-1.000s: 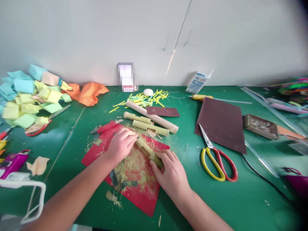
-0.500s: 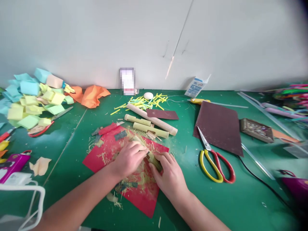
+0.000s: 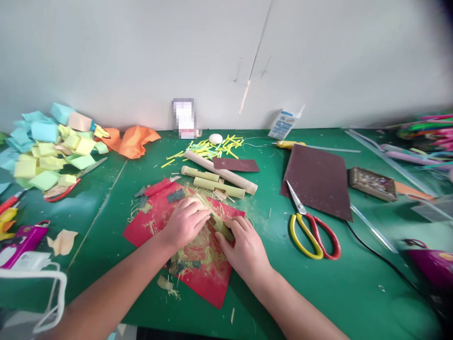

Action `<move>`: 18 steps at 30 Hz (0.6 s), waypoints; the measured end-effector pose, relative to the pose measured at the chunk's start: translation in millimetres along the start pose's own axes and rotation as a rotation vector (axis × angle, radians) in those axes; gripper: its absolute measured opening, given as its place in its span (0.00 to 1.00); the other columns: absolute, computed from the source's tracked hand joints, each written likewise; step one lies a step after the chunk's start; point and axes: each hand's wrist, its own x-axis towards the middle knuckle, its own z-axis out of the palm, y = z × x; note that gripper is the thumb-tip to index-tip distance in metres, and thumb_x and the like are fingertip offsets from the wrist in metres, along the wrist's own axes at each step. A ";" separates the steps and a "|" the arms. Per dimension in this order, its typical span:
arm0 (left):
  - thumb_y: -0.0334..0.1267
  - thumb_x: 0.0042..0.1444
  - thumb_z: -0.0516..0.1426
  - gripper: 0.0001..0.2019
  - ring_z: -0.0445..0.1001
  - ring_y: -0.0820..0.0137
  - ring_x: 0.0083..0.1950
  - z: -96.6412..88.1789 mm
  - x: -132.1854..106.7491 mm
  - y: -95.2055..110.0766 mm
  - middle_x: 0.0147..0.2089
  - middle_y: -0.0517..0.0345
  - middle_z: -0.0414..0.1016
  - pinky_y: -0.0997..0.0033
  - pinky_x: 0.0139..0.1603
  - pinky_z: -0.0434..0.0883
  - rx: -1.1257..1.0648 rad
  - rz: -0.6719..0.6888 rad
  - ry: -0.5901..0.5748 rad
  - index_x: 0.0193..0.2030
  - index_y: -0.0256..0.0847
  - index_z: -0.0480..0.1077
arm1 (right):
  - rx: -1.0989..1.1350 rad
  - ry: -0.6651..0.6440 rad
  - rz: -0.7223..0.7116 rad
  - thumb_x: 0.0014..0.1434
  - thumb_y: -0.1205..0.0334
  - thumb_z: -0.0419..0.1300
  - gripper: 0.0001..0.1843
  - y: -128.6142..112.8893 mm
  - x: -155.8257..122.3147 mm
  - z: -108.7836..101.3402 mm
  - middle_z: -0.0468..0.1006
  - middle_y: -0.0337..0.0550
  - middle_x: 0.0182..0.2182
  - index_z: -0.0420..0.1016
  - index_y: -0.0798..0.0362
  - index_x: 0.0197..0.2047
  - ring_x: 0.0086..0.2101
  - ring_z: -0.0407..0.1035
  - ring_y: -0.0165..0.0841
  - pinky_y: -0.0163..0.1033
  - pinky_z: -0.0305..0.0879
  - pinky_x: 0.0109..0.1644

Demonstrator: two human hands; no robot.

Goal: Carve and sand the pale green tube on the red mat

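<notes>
In the head view, a pale green bamboo tube (image 3: 224,231) lies slantwise over a red sheet (image 3: 212,288) strewn with shavings and dust. My right hand (image 3: 244,243) is closed around its near right end, thumb on the near side. My left hand (image 3: 187,219) has its fingers curled together over the far left part. A small dark edge, apparently a scrap of sandpaper (image 3: 211,216), shows at the left fingertips; the rest is hidden. A cut opening shows in the tube between my hands. A red-handled craft knife (image 3: 157,187) and dark sandpaper scraps (image 3: 176,196) lie beside my left hand.
Behind my hands lie two cut bamboo tubes (image 3: 219,187), a longer pale rod (image 3: 233,176) and a brown strip (image 3: 236,164). Scissors (image 3: 309,231) and a brown sheet (image 3: 318,182) are at right. Folded paper pieces (image 3: 46,148) heap at left. A wall (image 3: 141,61) closes the back.
The view has shifted slightly, moving most things a little up and left in the picture. Both hands keep their hold at the tube, with only a slight shift.
</notes>
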 end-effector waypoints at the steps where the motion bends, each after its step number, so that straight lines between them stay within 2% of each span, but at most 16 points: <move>1: 0.31 0.58 0.57 0.08 0.70 0.66 0.45 -1.5 0.3 -0.9 0.40 0.55 0.77 0.62 0.51 0.68 -0.034 -0.009 0.014 0.43 0.41 0.73 | -0.005 -0.004 0.005 0.57 0.61 0.59 0.09 -0.2 -0.1 -0.2 0.72 0.46 0.34 0.71 0.55 0.40 0.36 0.65 0.37 0.42 0.64 0.41; 4: 0.32 0.59 0.56 0.07 0.71 0.68 0.44 -8.0 2.7 -2.4 0.39 0.54 0.76 0.65 0.49 0.69 -0.194 -0.152 0.078 0.41 0.41 0.74 | -0.042 -0.026 0.022 0.57 0.60 0.59 0.09 -1.6 -1.5 -2.4 0.73 0.47 0.35 0.71 0.55 0.40 0.37 0.66 0.38 0.43 0.64 0.42; 7: 0.36 0.60 0.54 0.08 0.73 0.68 0.43 -14.2 6.9 -4.7 0.39 0.53 0.75 0.68 0.47 0.70 -0.374 -0.433 0.127 0.39 0.39 0.75 | -0.126 -0.065 0.032 0.57 0.58 0.58 0.12 -4.4 -0.9 -8.9 0.73 0.48 0.36 0.72 0.55 0.41 0.38 0.66 0.40 0.44 0.63 0.42; 11: 0.43 0.59 0.55 0.12 0.74 0.69 0.36 -19.1 10.8 -10.9 0.33 0.55 0.76 0.72 0.39 0.69 -0.560 -0.762 0.087 0.36 0.38 0.75 | -0.217 -0.152 0.056 0.54 0.53 0.60 0.14 -8.2 11.6 -24.0 0.73 0.46 0.34 0.72 0.54 0.40 0.38 0.67 0.41 0.44 0.61 0.41; 14: 0.46 0.56 0.56 0.13 0.72 0.71 0.30 -19.4 11.4 -16.9 0.25 0.57 0.75 0.75 0.33 0.67 -0.698 -0.900 0.069 0.35 0.37 0.75 | -0.242 -0.248 0.067 0.54 0.51 0.60 0.13 -8.6 28.4 -33.0 0.73 0.44 0.32 0.71 0.52 0.34 0.34 0.67 0.38 0.41 0.60 0.36; 18: 0.47 0.53 0.58 0.15 0.68 0.74 0.22 -14.7 13.3 -24.9 0.22 0.57 0.72 0.76 0.24 0.63 -0.890 -1.025 0.186 0.31 0.34 0.74 | -0.164 -0.344 0.117 0.55 0.47 0.57 0.15 -4.4 44.9 -32.3 0.72 0.40 0.29 0.69 0.50 0.30 0.28 0.65 0.32 0.36 0.54 0.28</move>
